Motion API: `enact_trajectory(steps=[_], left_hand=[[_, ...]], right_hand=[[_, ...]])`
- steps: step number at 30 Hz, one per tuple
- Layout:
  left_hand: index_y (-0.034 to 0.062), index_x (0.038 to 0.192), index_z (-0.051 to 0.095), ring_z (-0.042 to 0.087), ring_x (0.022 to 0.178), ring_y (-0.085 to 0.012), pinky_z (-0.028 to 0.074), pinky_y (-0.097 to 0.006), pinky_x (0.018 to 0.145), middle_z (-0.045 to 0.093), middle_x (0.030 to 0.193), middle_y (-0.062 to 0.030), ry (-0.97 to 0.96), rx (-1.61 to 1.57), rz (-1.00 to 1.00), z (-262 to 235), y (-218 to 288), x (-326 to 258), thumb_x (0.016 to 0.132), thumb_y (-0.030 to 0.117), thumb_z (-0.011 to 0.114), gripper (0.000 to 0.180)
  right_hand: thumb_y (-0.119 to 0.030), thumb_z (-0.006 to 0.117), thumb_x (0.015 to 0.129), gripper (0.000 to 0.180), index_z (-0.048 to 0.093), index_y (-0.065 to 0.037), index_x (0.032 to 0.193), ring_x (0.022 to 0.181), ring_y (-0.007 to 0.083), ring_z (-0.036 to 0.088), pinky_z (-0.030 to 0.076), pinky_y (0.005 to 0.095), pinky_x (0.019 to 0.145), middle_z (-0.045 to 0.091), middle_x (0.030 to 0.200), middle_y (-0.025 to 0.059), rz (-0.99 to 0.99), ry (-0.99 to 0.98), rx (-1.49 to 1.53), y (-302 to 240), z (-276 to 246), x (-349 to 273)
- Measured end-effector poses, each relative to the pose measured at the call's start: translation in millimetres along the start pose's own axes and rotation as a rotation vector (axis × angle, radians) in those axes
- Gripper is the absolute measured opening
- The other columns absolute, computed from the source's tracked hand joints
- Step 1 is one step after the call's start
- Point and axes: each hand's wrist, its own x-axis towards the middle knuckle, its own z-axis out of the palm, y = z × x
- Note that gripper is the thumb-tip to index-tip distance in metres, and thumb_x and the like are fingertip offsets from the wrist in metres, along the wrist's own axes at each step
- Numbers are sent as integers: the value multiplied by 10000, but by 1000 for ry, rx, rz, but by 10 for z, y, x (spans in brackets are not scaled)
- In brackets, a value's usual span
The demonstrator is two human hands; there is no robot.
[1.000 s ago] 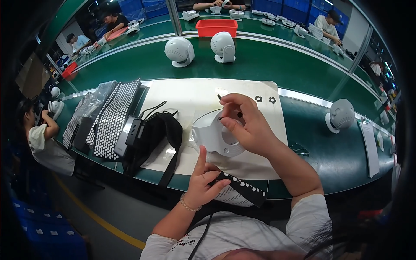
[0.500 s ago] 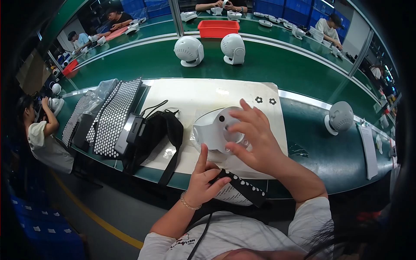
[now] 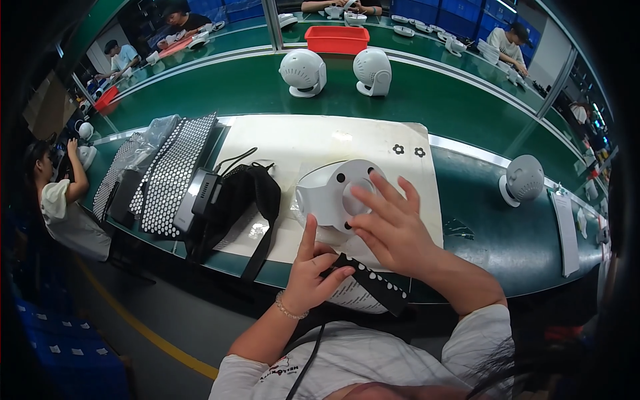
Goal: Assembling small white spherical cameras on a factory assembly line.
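The left hand (image 3: pixel 312 270) sits nearest the body, at the front edge of the bench, loosely curled with its forefinger pointing straight up; the other fingers rest on a black strip with white dots (image 3: pixel 373 283) that lies just under and to the right of it. It grips nothing firmly that can be seen.

Just beyond and to the right, the right hand (image 3: pixel 393 227) is spread wide open, fingers fanned, palm down. Its fingertips (image 3: pixel 363 195) lie on the front of a white rounded shell (image 3: pixel 327 193), touching it rather than clasping it. The shell sits on a pale mat (image 3: pixel 300 143), directly ahead of the left forefinger and under the right fingertips.

Left of both hands lies a black strap bundle with a small grey box (image 3: pixel 230 200), and further left a pair of black perforated sheets (image 3: pixel 170 173).

Beyond the right hand, two small black flower-shaped pieces (image 3: pixel 408 151) rest on the mat's far corner. Well to its right stands a grey ball-shaped device (image 3: pixel 523 180). Far ahead stand two white ball-shaped devices (image 3: pixel 337 70) and a red tray (image 3: pixel 337 39).
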Motion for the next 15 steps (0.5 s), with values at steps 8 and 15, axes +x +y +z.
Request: enact_trajectory(steps=[8,15], left_hand=[[-28,664,551,574,788,-209,468,-283,653,118,1421,-202,3,-35,19,6,-24,13,680,108,726,222],[8,579,514,524,990,-265,462,-292,681,134,1428,-172,2,-47,49,-8,-42,-4,676,179,735,296]], right_hand=[[-204,656,703,177,611,-129,857,1192,249,383,266,421,950,475,1231,34,-53,24,165,-120,77,-235],[-226,699,671,201,626,-154,844,1161,281,385,280,436,907,479,1211,45,-79,-44,144,-98,68,-217]])
